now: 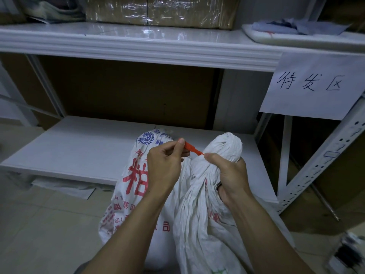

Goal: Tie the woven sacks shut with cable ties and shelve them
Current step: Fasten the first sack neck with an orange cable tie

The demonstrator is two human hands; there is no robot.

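Cinching step, head view: an orange cable tie spans the gap between the two hands at the neck of the near woven sack, which stands on the floor just before the lower shelf.
Left hand: thumb and forefinger pinch the tie's free tail; the other fingers are curled.
Right hand: wrapped round the gathered neck just under the bunched top, thumb beside the tie.
Second sack: red-printed, touching the near sack on its left; whether it is tied cannot be told.
Technique (judgement): draw the tail straight away from the neck with the gather squeezed tight, seating the band below the bunch.
Risk (judgement): a slack gather could let the band slip over the top.
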